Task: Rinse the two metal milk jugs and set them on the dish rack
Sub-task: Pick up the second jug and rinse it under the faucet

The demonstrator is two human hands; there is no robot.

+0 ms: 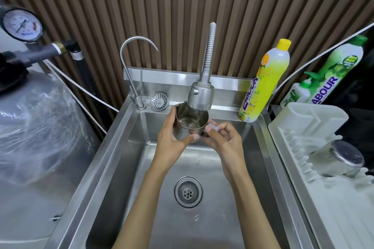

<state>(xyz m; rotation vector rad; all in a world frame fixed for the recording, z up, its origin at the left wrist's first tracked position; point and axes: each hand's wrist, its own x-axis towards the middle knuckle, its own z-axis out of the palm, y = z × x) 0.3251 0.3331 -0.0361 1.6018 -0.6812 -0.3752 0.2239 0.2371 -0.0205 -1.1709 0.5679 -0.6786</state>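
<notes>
Steel dominates the view: a deep sink (121,147) with a round drain (188,192) in the middle of its floor. Over the back edge of the basin, one milk jug (190,125) is held upright, its open mouth right under the spray head (201,95) of a flexible tap. The left hand (172,137) wraps around the jug's body, with the thumb across the near side. The right hand (224,139) has its fingers curled in at the jug's handle side (the handle itself is mostly hidden behind them), so both hands are clamped on the same jug. Whether water is running cannot be told.

The second jug (344,157) lies tipped over in the white dish rack (303,119) along the surface's right edge, its base toward the camera.

On the sink's back ledge stand a gooseneck tap (131,66) at the left corner, a small strainer basket (158,101) just beside it, and a yellow detergent bottle (263,85) at the right corner. A green detergent bottle (334,75) and a small pump bottle (297,93) stand behind the rack. Left of the sink are a plastic-wrapped tank (36,127) and a pressure gauge (21,24).
</notes>
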